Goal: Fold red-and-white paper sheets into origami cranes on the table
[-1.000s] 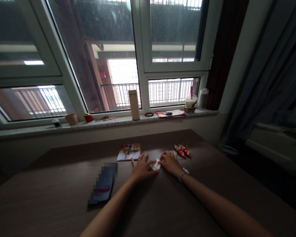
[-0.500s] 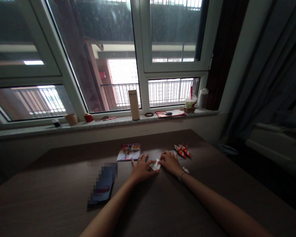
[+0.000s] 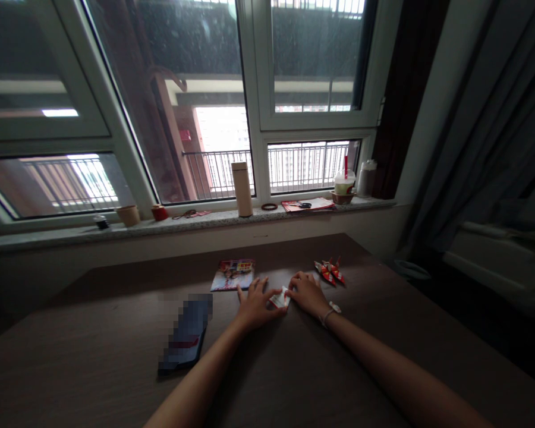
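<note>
A small folded piece of paper (image 3: 280, 298), white with red print, lies on the dark wooden table (image 3: 294, 368) between my two hands. My left hand (image 3: 255, 306) lies over its left side, fingers spread and thumb pressing on the paper. My right hand (image 3: 307, 292) has its fingers curled and pinches the paper's right edge. A light bracelet sits on my right wrist. Two red folded paper cranes (image 3: 330, 271) rest just beyond my right hand.
A stack of colourful square papers (image 3: 233, 274) lies beyond my left hand. A dark phone (image 3: 186, 340) lies to the left. The windowsill (image 3: 182, 221) holds a tall beige flask (image 3: 242, 189), small cups, a drink cup with a straw (image 3: 345, 182) and scissors on paper. A curtain hangs on the right.
</note>
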`<state>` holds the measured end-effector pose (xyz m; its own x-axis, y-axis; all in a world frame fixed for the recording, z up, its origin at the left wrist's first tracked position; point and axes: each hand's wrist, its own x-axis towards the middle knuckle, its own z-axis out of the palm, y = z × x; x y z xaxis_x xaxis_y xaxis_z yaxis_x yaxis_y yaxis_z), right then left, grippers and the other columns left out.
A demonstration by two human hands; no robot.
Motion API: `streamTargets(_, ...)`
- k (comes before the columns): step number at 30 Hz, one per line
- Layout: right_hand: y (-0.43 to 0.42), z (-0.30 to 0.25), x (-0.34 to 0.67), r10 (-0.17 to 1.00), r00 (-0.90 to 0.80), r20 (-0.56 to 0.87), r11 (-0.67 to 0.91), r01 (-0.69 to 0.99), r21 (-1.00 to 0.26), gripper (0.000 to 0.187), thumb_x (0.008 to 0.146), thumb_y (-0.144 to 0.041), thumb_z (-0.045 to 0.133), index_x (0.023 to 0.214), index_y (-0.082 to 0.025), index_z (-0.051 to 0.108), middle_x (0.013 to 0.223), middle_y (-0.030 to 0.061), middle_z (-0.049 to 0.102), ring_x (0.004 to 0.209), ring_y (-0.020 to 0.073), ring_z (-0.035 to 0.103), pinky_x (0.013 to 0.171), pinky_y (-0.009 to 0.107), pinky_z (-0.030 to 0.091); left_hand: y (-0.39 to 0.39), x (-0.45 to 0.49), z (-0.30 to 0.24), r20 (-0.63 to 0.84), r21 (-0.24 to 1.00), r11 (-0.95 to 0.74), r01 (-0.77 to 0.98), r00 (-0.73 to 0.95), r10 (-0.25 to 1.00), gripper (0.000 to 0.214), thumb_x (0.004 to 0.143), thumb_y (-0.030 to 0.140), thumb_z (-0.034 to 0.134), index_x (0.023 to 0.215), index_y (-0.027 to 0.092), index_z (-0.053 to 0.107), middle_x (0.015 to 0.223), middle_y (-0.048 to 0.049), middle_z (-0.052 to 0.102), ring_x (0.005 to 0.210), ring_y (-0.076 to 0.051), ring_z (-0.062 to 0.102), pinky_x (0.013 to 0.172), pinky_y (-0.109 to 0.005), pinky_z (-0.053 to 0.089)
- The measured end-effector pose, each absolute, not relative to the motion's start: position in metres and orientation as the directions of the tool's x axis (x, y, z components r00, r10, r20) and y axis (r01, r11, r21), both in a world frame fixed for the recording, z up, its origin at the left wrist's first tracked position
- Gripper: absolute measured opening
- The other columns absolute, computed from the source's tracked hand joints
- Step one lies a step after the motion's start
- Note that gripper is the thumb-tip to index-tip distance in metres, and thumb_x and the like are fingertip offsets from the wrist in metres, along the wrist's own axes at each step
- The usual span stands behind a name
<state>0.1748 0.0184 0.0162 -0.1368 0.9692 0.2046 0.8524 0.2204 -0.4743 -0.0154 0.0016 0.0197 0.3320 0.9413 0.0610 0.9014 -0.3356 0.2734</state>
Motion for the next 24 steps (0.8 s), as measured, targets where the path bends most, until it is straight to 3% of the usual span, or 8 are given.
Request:
streamTargets(16,0.0217,0.0156,0.1758,0.970,-0.144,0.196,0.225,0.841,-0.492,0.019,0.090,-0.039,0.059,0.090,-0.024,0.071,0.116,0.0048,0.060,0.114,0.0240,0.047,0.096,0.038,0.029,-0.0006,-0.0116,0.0176,0.137,0.291,-0.327,0.899,0.299,0.944,0.053,0.076,0.069,0.061,0.115,0.033,0.065,0.154,-0.0091,0.038,0.143,-0.040,0.025,0.107,-0.078,0.002)
streamTargets(24,0.0226,0.0141,0.1756,0.970,-0.143,0.195,0.223,0.844,-0.487,0.021,0.090,-0.041,0.058,0.090,-0.024,0.071,0.116,0.0049,0.060,0.114,0.0240,0.046,0.095,0.037,0.029,-0.0018,-0.0115,0.0194,0.138,0.301,-0.333,0.893,0.305,0.942,0.050,0.076,0.068,0.062,0.116,0.039,0.065,0.154,-0.0059,0.039,0.143,-0.038,0.025,0.107,-0.078,0.002)
